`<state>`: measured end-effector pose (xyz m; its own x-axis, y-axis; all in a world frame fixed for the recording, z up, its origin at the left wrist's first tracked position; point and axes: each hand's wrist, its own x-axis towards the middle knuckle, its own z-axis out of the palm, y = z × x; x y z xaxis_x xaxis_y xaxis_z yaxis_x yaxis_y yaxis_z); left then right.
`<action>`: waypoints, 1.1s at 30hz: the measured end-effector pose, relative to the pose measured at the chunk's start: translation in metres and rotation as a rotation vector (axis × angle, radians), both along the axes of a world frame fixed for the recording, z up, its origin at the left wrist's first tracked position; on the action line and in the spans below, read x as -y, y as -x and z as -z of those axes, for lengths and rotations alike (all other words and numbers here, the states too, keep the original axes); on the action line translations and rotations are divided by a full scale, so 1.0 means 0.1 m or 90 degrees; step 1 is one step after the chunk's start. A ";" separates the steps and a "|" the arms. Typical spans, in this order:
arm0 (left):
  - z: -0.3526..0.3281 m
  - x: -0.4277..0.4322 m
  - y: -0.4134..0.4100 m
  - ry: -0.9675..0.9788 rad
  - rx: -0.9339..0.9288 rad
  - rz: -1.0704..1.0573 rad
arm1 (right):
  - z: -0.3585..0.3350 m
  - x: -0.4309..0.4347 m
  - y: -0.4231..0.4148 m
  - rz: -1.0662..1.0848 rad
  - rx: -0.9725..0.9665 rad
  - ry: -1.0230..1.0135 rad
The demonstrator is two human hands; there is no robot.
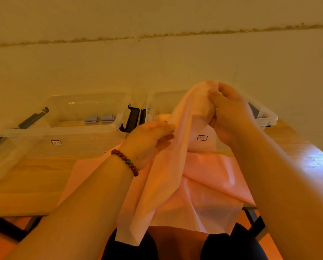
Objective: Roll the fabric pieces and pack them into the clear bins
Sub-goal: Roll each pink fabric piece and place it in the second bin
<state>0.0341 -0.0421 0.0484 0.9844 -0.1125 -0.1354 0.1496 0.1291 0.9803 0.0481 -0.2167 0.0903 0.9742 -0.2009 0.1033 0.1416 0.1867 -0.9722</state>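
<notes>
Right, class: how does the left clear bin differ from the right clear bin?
The left clear bin shows almost in full; the right clear bin is largely hidden behind the pink fabric. The left clear bin holds two grey-blue fabric rolls; the right clear bin's contents cannot be made out. Both are clear, with black latches and a small front label.

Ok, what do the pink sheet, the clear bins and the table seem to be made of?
The pink sheet looks like thin matte cloth, perhaps non-woven: light passes through its hanging edge and it drapes in soft folds. The clear bins look like glossy transparent plastic, since the wood behind shows through their walls. The table is light wood or a wood-look laminate, with grain lines and a sheen at the right.
</notes>
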 end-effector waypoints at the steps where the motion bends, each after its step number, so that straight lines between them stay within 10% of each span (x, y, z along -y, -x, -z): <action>1: -0.01 -0.04 -0.03 0.033 0.020 -0.028 | -0.01 0.02 -0.01 -0.014 -0.007 -0.034; 14: -0.06 -0.04 -0.02 0.080 -0.096 0.079 | 0.09 0.04 -0.11 0.002 -0.054 0.111; 20: -0.08 -0.09 -0.09 0.152 -0.018 0.042 | 0.33 0.13 -0.05 0.230 0.071 0.410; 29: -0.13 -0.04 -0.05 0.227 0.015 0.088 | 0.60 -0.19 0.31 -0.064 -0.120 -0.127; 33: -0.09 -0.07 -0.10 0.110 0.049 0.022 | 0.59 -0.25 0.36 -0.117 -0.084 -0.138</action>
<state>0.0438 -0.0347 0.0577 0.9862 -0.1619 -0.0356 0.0823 0.2919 0.9529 0.0124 -0.1921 0.0313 0.9984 -0.0231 -0.0520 -0.0383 0.4020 -0.9148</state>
